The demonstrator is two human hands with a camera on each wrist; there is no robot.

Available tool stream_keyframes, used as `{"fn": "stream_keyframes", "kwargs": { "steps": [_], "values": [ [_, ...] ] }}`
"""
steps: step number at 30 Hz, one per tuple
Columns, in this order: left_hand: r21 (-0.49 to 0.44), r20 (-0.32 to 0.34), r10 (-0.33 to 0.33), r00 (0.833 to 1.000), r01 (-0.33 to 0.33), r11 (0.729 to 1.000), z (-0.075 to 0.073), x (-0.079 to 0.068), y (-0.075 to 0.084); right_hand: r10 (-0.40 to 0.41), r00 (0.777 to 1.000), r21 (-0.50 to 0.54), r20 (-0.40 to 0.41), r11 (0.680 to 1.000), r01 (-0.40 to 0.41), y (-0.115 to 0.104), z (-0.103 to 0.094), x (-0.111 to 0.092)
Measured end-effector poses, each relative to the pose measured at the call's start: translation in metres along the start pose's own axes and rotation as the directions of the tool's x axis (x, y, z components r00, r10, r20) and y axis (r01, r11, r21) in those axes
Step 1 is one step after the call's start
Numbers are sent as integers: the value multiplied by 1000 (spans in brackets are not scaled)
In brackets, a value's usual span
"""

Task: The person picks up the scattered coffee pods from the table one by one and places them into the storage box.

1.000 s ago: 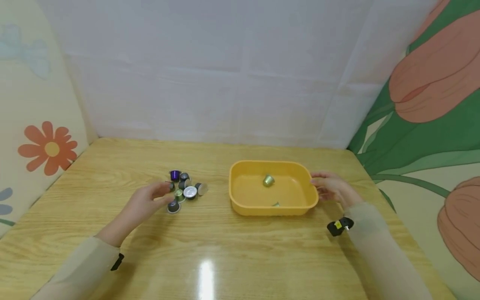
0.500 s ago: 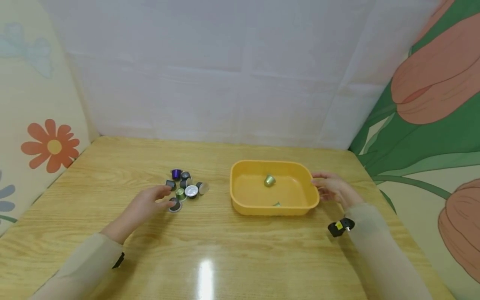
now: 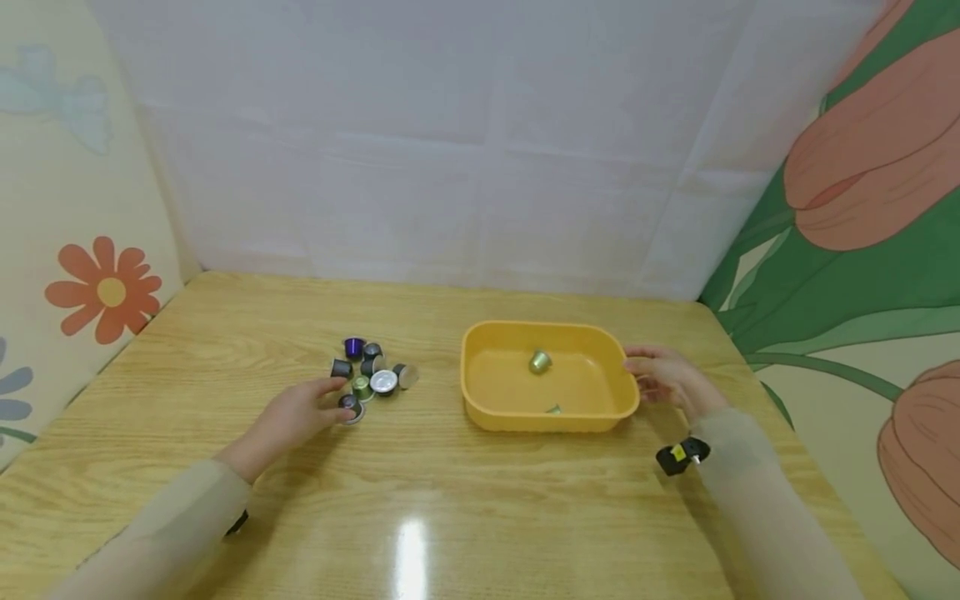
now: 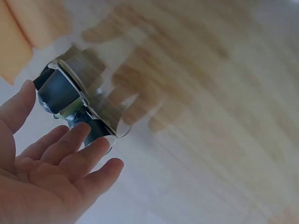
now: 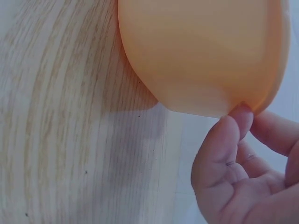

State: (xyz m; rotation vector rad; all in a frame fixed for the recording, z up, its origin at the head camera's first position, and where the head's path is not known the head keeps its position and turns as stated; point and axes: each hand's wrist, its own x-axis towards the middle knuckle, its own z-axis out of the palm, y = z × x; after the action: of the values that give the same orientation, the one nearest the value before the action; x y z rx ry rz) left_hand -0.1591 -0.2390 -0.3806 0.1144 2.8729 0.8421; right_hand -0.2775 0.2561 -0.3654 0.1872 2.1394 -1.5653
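Several coffee capsules lie in a loose group on the left of the table. My left hand (image 3: 292, 412) reaches in with thumb and fingers spread apart. Its thumb tip overlaps the dark front capsule (image 3: 349, 403) in the head view, and its index finger comes near another dark capsule (image 3: 341, 367). A green capsule (image 3: 362, 386) sits between them. In the left wrist view, the fingers (image 4: 74, 161) are loosely bent below dark capsules (image 4: 58, 91). My right hand (image 3: 670, 379) pinches the right rim of a yellow plastic basin (image 3: 551, 422), its fingers against the outer wall (image 5: 201, 88).
A purple capsule (image 3: 354, 347), a silver-lidded one (image 3: 383, 382) and other dark ones complete the group. Inside the basin lie a gold-green capsule (image 3: 539, 361) and another green one, partly hidden by the front wall. A white cloth (image 3: 450, 167) hangs behind the wooden table (image 3: 480, 508).
My left hand has drawn back slightly toward the front capsule, leaving the dark left capsule that it was touching. My right hand and the basin stay put.
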Motion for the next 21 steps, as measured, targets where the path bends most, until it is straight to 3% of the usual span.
{"fn": "stream_keyframes", "kwargs": {
  "steps": [5,13,21],
  "values": [
    [25,10,9,1000,-9,1000,3,4,-5,0,1000,-2,-2,1000,0,1,0,1],
    [5,14,-40,999,40,999,7,7,-7,1,1000,4,6,1000,-1,1,0,1],
    [32,-24,29,999,-29,999,10,7,-7,-4,1000,22,14,1000,4,2,0,2]
  ]
}}
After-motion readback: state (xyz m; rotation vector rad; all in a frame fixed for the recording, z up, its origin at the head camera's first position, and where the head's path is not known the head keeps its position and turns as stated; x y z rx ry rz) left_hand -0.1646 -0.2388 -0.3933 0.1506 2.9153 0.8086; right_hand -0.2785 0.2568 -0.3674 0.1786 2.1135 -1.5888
